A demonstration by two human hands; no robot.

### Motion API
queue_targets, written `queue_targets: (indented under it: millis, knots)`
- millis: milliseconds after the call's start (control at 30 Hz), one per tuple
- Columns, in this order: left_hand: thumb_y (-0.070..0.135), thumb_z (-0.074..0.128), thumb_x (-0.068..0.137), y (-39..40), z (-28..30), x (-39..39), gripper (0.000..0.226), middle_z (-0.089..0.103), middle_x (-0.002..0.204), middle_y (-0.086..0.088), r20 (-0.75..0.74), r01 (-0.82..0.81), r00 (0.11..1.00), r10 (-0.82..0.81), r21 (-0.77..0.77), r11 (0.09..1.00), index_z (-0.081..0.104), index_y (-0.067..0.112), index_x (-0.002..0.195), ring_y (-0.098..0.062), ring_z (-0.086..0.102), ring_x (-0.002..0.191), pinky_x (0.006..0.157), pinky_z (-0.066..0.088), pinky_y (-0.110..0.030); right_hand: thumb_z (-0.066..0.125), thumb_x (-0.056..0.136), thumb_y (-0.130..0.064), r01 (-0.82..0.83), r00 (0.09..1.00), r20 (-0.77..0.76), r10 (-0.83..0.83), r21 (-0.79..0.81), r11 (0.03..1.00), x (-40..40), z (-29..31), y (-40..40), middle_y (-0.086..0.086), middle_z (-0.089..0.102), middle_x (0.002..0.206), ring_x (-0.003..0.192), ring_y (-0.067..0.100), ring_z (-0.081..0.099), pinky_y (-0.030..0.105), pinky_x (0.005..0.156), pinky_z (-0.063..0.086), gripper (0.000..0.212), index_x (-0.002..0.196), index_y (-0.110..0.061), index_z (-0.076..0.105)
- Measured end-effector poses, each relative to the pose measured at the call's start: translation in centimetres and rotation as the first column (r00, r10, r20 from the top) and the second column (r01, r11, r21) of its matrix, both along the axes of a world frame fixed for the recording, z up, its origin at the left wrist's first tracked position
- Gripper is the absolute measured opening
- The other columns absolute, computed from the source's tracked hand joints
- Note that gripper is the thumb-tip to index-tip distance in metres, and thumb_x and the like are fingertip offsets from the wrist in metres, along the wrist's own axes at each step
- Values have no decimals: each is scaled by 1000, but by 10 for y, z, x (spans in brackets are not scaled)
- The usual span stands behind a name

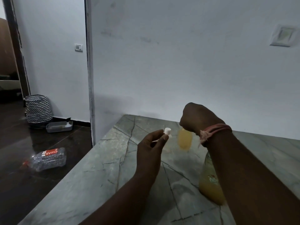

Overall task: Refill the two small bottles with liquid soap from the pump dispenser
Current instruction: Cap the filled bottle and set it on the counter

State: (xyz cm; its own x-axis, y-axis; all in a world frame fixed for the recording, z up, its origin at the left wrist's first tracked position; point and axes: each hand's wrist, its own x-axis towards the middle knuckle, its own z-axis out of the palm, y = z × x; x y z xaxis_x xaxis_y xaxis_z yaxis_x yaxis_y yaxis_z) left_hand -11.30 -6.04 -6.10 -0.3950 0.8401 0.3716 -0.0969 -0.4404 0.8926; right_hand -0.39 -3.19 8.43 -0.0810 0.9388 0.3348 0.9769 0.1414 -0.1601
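My left hand (151, 146) pinches a small white cap (167, 131) between thumb and fingertips above the grey stone counter (100, 176). My right hand (198, 117) is closed over the top of a small bottle (185, 141) holding orange-yellow soap; the bottle is blurred, and I cannot tell if it touches the counter. Just behind my left fingers stands a pale, clear small bottle (168, 148), mostly hidden. The large soap dispenser (209, 185), with yellow liquid inside, stands on the counter under my right forearm, its pump hidden by the arm.
The counter's left edge drops to a dark floor, where a crushed plastic water bottle (48, 158), a grey tray (59, 127) and a zigzag-patterned basket (38, 109) sit. A white wall backs the counter. A doorway opens at far left.
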Motion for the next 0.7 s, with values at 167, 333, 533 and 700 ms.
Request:
queue_targets:
  millis: [167,333,533,700]
  knots:
    - [15,64,96,4,-4,-1,19,75,99,6,22,-36,999,37,-72,997,74,28,107,-12,71,87,69,56,-25,47,86,4,-9,999,45,13,-92,996,-8,-8,18,7,47,68,77,27,51,29,66,39,30,61,-11,40]
    - [2,57,95,8,-6,-4,27,77,99,0,102,-20,994,33,-127,992,74,21,104,-17,70,86,68,54,-28,49,88,2,-8,998,58,16,-138,990,-12,-21,30,12,57,89,83,27,54,27,70,41,31,62,-12,40]
    - [-1,56,93,9,-7,-4,29,77,96,-2,133,7,991,12,-144,990,75,19,101,-16,70,81,65,53,-28,49,88,2,31,997,75,-19,-169,985,-15,-32,42,15,66,102,102,31,64,27,71,42,26,66,-9,44]
    - [-1,55,95,9,-6,-3,28,76,96,-1,118,0,993,17,-145,989,74,18,103,-16,70,82,67,54,-27,57,92,-9,20,988,156,20,-253,967,-17,-29,49,5,49,73,84,26,55,28,75,41,11,86,-2,63]
